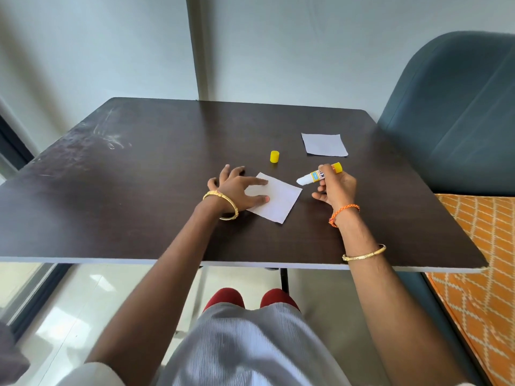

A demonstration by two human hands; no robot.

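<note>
A white square paper point(281, 200) lies on the dark table point(139, 190). My left hand point(237, 189) presses its left part flat with spread fingers, thumb and forefinger on the sheet. My right hand point(338, 188) grips an uncapped glue stick point(317, 176), yellow at its back end, with its white tip pointing left just above the paper's right corner. The yellow cap point(274, 157) stands alone behind the paper. A second white square paper point(324, 144) lies further back on the right.
A teal chair point(457, 112) stands right of the table, beside an orange patterned cloth point(479, 274). The wall is close behind the table's far edge. My knees show under the near edge.
</note>
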